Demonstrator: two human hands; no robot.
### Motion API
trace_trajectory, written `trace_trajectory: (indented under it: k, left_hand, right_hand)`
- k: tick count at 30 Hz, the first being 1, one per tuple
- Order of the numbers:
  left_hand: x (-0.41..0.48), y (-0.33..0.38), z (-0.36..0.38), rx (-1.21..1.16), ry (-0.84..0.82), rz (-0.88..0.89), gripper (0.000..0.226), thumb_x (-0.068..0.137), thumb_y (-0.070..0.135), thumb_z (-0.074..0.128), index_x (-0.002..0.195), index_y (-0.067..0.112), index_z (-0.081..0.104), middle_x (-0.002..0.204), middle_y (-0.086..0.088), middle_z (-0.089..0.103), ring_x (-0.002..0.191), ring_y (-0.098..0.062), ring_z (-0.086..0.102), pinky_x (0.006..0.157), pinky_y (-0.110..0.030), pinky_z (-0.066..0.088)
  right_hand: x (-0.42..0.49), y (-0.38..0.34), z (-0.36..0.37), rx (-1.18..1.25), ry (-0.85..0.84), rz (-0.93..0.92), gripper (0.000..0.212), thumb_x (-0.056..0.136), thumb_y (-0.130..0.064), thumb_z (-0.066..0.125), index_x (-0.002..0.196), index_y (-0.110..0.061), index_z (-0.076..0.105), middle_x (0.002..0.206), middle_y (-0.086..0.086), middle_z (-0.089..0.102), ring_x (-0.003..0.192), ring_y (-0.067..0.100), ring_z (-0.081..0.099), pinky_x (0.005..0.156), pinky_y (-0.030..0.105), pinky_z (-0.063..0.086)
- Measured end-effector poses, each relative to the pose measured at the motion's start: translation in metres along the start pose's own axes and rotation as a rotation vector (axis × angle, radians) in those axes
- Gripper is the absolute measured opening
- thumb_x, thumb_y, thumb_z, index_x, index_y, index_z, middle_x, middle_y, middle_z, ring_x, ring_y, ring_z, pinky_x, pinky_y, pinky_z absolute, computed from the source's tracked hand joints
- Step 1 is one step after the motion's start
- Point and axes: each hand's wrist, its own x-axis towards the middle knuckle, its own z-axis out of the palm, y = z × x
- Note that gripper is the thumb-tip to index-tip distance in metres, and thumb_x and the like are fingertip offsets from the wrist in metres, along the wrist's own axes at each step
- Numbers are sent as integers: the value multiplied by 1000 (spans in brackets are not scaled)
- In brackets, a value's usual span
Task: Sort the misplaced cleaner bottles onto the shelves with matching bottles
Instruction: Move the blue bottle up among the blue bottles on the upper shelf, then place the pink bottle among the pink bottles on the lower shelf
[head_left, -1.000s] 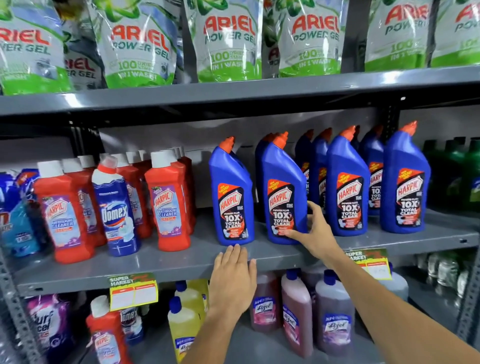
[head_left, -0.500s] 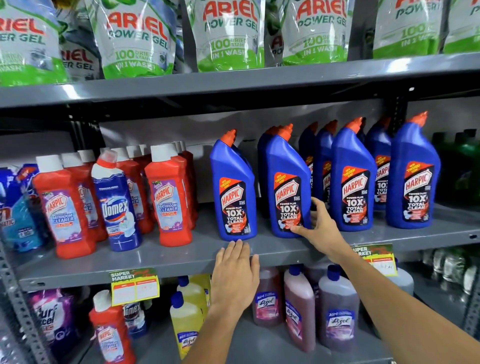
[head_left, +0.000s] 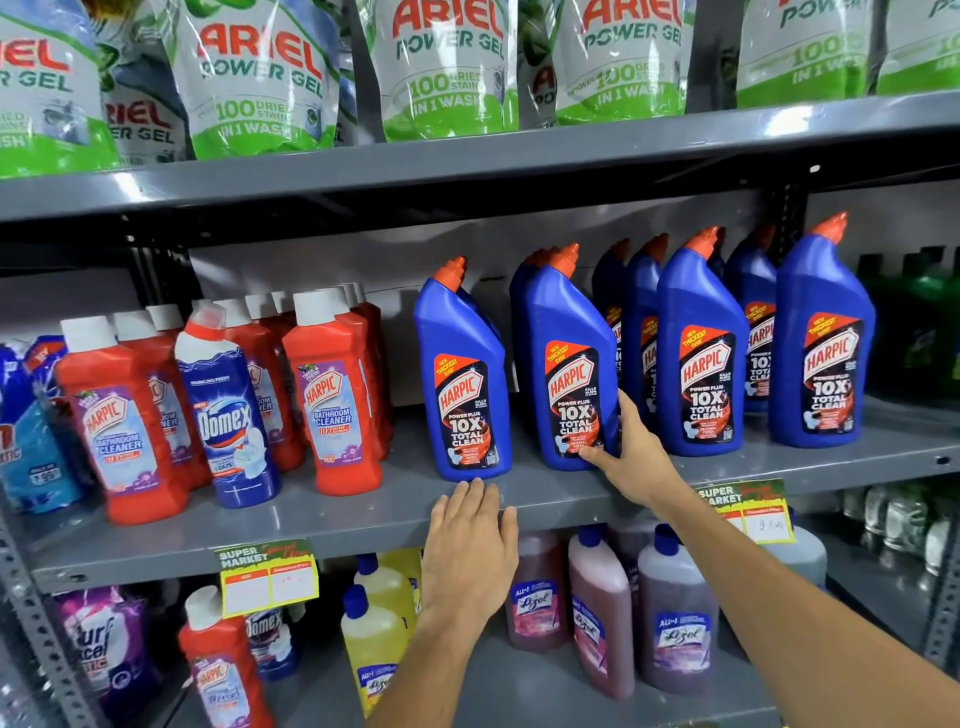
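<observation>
My right hand (head_left: 631, 457) grips the lower right side of a blue Harpic bottle (head_left: 563, 353), thumb on its label; the bottle stands on the grey middle shelf (head_left: 337, 525), second in the blue Harpic row (head_left: 701, 358). My left hand (head_left: 470, 540) lies flat on the shelf's front edge, just below the first blue Harpic bottle (head_left: 465, 379), holding nothing. A blue Domex bottle (head_left: 228, 415) stands among the red Harpic bathroom cleaner bottles (head_left: 332, 400) at the left. On the lower shelf a red Harpic bottle (head_left: 221, 670) stands beside another Domex bottle (head_left: 267, 636).
Ariel Power Gel pouches (head_left: 447, 67) fill the top shelf. Yellow (head_left: 374, 639) and pink Lizol bottles (head_left: 602, 613) stand on the lower shelf, with a purple Surf Excel pouch (head_left: 104, 644) at the left. Dark green bottles (head_left: 919, 332) sit at the far right. Price tags (head_left: 267, 577) hang from the shelf edge.
The view has shifted slightly. My right hand stays on the same blue Harpic bottle, and my left hand stays flat on the shelf edge.
</observation>
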Motion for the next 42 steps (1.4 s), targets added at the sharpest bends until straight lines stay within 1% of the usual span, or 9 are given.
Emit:
trace_trajectory:
  k: [15,21,26,28,31,35,37,40,42]
  left_hand:
    - [0,0,0,-12,-6,-2,56,102,46,23,147,16,38,156,-3,38,146,-16,28,121,-37,12]
    - [2,-1,-2,-4,-16,19,56,102,45,23,147,15,39,155,-4,39,146,-18,29,120,-38,13]
    - [-5,-3,-3,43,47,71,58,101,44,27,149,11,33,158,-7,34,148,-21,23,121,-40,9]
    - [-15,-6,2,102,131,117,62,100,42,30,151,8,26,160,-11,25,150,-26,16,122,-44,10]
    - [-38,-14,24,100,176,197,67,99,41,33,155,9,13,164,-12,9,152,-27,4,122,-48,11]
    - [-77,-27,71,126,44,281,69,99,41,36,155,11,9,165,-9,4,152,-27,2,122,-46,5]
    - [-94,-34,97,137,-43,272,70,98,43,36,155,11,13,165,-10,7,152,-26,3,122,-45,5]
    - [-113,-48,135,130,-170,173,72,97,48,35,155,9,15,164,-12,9,152,-27,5,121,-46,13]
    - [-122,-62,161,127,-283,95,73,97,51,31,154,8,17,164,-13,11,151,-28,8,121,-46,16]
  right_hand:
    - [-1,-1,0,-53,-6,0,98,90,-20,74,161,-23,7,146,5,54,133,24,53,111,47,45]
    - [-6,-2,1,-48,73,-71,89,87,-19,78,157,-16,24,143,3,57,129,19,56,109,40,48]
    - [-36,-2,11,104,271,-140,72,86,-26,79,147,-12,43,131,-10,56,114,-20,52,94,4,42]
    - [-56,4,13,110,417,-147,58,88,-31,77,139,-15,53,123,-6,62,113,1,60,95,20,48]
    - [-85,16,17,72,573,-214,31,88,-25,76,115,-16,63,98,1,63,92,20,66,80,32,53]
    - [-115,45,33,11,528,-237,21,85,-16,78,99,-19,62,88,4,60,81,12,60,75,15,45]
    - [-124,68,47,-22,428,-146,25,84,-15,78,105,-15,64,96,2,62,88,16,63,81,16,47]
    - [-132,108,72,-61,231,87,57,83,-18,79,134,-10,54,119,3,63,112,26,63,98,38,51]
    - [-131,132,88,-129,159,206,77,80,-22,82,145,-8,44,133,11,62,123,31,59,103,40,47]
